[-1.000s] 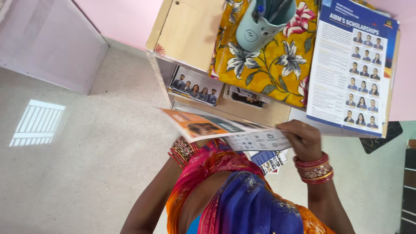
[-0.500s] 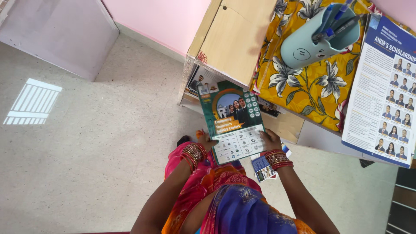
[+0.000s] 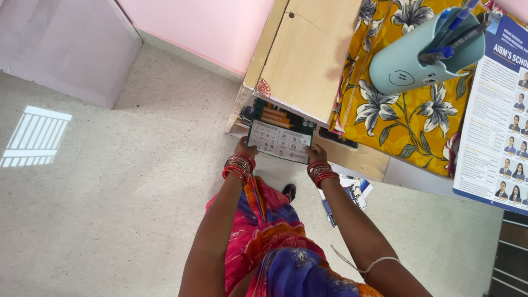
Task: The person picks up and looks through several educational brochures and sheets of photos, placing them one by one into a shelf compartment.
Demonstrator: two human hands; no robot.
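Both arms are stretched forward and down. The left hand (image 3: 242,147) and the right hand (image 3: 315,152) are closed on the near corners of a brochure (image 3: 279,138), bangled wrists level, fingers hidden beneath its edge.

Your bare arms end in stacked red and gold bangles at each wrist, left hand (image 3: 243,147) and right hand (image 3: 315,152). A thin pale thread circles your right forearm. You wear a pink, orange and blue patterned sari.
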